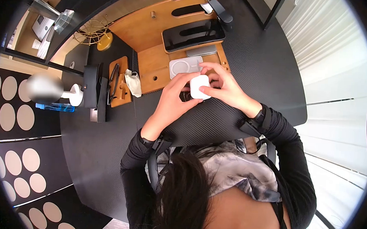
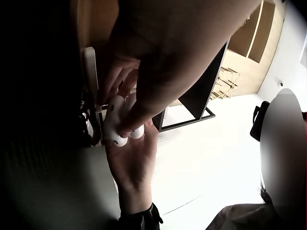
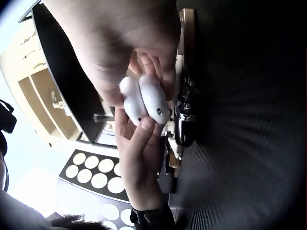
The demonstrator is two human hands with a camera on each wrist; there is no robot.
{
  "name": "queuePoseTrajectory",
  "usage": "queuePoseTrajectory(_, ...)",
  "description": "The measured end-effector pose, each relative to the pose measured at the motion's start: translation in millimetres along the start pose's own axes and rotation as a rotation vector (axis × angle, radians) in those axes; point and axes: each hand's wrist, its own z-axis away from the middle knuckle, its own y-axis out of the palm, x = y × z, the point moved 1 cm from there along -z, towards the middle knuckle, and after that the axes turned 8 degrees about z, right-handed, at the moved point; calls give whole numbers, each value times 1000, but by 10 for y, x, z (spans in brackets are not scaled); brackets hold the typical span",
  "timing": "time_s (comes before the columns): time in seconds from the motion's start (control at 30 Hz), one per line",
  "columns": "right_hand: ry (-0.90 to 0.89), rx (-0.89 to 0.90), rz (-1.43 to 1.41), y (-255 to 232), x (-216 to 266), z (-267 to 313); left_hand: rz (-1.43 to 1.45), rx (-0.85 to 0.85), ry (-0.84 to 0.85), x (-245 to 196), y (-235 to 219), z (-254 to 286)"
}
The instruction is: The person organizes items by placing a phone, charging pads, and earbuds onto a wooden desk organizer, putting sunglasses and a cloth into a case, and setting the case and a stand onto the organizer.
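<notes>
Two white, rounded earbud cases (image 3: pixel 154 98) lie against each other, long sides together, with small dark openings on their ends. In the head view only the upper case (image 1: pixel 198 85) shows well, over the desk's near side. The left hand (image 1: pixel 174 99) grips the pair from the left, its thumb at the lower edge. From the other side the right hand (image 1: pixel 228 90) holds them, thumb across the upper case's face. In the left wrist view, the right hand's palm lies under the cases (image 2: pixel 117 120). Some of the fingers are hidden behind them.
Just beyond the hands, a white charging pad (image 1: pixel 178 67) lies on a wooden desk organizer (image 1: pixel 150 67), with a black tablet-like slab (image 1: pixel 194 35) behind. To the left are glasses (image 1: pixel 114 79) on a wooden tray, a cream pouch (image 1: pixel 133 83), a black case (image 1: pixel 92 83) and a white stand (image 1: pixel 73 94).
</notes>
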Motion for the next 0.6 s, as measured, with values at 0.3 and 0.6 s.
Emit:
queuePoseTrajectory(0.3, -61, -51, 82, 22, 47, 36, -10, -59, -27, 20, 104, 20)
queuePoseTrajectory(0.6, -63, 36, -21, 67, 41, 68, -64, -45, 23, -84, -1, 89)
